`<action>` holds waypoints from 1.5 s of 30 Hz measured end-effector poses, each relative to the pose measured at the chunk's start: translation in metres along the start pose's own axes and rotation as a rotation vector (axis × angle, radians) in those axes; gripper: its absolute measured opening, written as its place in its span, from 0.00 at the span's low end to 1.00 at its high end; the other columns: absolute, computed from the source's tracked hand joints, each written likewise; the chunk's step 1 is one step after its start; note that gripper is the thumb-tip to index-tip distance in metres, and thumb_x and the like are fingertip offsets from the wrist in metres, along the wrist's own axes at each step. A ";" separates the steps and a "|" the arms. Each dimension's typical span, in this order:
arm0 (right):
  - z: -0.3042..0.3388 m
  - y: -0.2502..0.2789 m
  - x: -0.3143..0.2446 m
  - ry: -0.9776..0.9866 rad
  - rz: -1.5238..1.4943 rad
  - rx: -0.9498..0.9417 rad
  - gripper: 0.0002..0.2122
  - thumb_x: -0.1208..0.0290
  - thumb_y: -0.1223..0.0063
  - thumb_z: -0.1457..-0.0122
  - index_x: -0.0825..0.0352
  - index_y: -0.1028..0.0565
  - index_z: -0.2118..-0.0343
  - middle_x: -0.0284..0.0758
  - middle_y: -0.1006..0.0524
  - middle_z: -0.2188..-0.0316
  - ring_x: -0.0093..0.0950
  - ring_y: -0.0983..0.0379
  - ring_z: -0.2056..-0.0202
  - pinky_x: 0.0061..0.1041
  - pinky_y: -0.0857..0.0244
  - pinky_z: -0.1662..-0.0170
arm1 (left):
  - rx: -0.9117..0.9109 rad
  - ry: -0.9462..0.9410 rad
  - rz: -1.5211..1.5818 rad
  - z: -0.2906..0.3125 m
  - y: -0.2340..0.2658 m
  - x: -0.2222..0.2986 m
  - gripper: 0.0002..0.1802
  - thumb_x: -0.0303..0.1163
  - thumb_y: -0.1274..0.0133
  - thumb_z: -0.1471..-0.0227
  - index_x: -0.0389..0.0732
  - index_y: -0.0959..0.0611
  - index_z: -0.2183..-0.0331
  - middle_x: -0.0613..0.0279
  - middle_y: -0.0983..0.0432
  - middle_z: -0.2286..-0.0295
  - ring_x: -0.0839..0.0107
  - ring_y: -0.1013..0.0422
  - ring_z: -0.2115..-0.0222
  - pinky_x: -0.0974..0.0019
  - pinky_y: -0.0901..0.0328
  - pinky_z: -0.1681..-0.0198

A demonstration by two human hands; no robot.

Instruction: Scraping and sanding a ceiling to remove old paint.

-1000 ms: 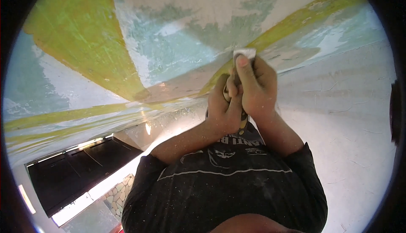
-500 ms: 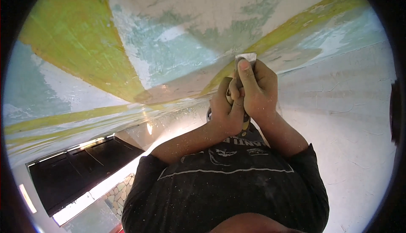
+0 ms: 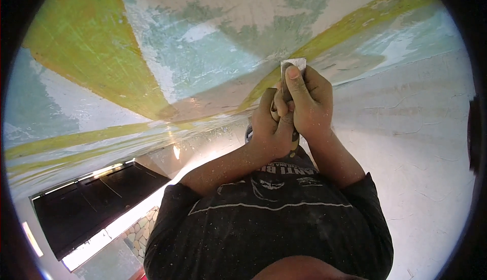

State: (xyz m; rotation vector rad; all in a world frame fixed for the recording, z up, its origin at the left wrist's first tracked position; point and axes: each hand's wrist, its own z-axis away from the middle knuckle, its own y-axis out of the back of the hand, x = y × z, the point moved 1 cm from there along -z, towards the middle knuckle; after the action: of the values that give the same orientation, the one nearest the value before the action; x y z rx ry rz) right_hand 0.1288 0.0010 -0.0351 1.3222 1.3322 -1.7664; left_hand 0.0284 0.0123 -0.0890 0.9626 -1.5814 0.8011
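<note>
A paint scraper (image 3: 300,62) with a flat metal blade is held upright in both hands, its squared edge at or very near the painted surface (image 3: 203,41). My right hand (image 3: 313,110) is closed around the scraper's upper part, its thumb pressed along the blade. Lower down and to the left, my left hand (image 3: 269,133) wraps round the scraper's yellowish handle, fingers curled. The two hands touch each other. Patches of yellow-green, pale green and whitish paint cover the surface, with worn areas between them. Both forearms are speckled with dust.
A pale, cracked wall (image 3: 401,143) stands close on the right. Toward the lower left is a dark panelled opening or door (image 3: 96,204) with bright light along its edge, and a patch of stone-patterned wall (image 3: 142,232) beside it.
Both hands and the scraper have shifted slightly upward along the painted surface. The grip is the same, and the view has tilted a little.
</note>
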 end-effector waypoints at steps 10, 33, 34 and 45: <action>0.001 -0.008 0.000 0.021 0.028 0.049 0.17 0.62 0.52 0.34 0.74 0.28 0.72 0.30 0.29 0.82 0.16 0.34 0.85 0.17 0.43 0.82 | -0.009 0.001 -0.012 -0.005 0.006 0.010 0.11 0.33 0.53 0.42 0.35 0.31 0.64 0.48 0.31 0.76 0.59 0.30 0.76 0.60 0.37 0.73; 0.003 -0.023 -0.029 0.173 0.235 0.049 0.14 0.67 0.50 0.36 0.73 0.27 0.74 0.32 0.27 0.87 0.18 0.30 0.86 0.20 0.39 0.82 | -0.089 0.007 0.066 -0.004 0.011 0.026 0.17 0.30 0.58 0.42 0.30 0.32 0.54 0.48 0.28 0.68 0.61 0.30 0.67 0.64 0.35 0.64; 0.005 -0.019 -0.019 0.132 0.309 0.041 0.14 0.67 0.50 0.36 0.73 0.27 0.74 0.32 0.26 0.87 0.19 0.30 0.86 0.20 0.39 0.81 | -0.057 0.121 0.112 0.002 0.007 0.020 0.12 0.31 0.59 0.40 0.35 0.33 0.57 0.56 0.29 0.71 0.70 0.31 0.73 0.70 0.37 0.70; 0.001 -0.016 -0.010 0.039 0.335 0.038 0.14 0.66 0.49 0.37 0.72 0.27 0.75 0.35 0.26 0.87 0.22 0.29 0.85 0.23 0.39 0.80 | -0.020 0.149 0.174 -0.003 0.007 0.015 0.09 0.33 0.59 0.39 0.40 0.34 0.59 0.64 0.31 0.75 0.80 0.33 0.81 0.77 0.40 0.80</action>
State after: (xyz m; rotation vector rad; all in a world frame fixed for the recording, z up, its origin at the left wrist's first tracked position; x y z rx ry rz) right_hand 0.1181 0.0051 -0.0195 1.5088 1.0285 -1.5487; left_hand 0.0221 0.0153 -0.0742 0.7401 -1.5546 0.9534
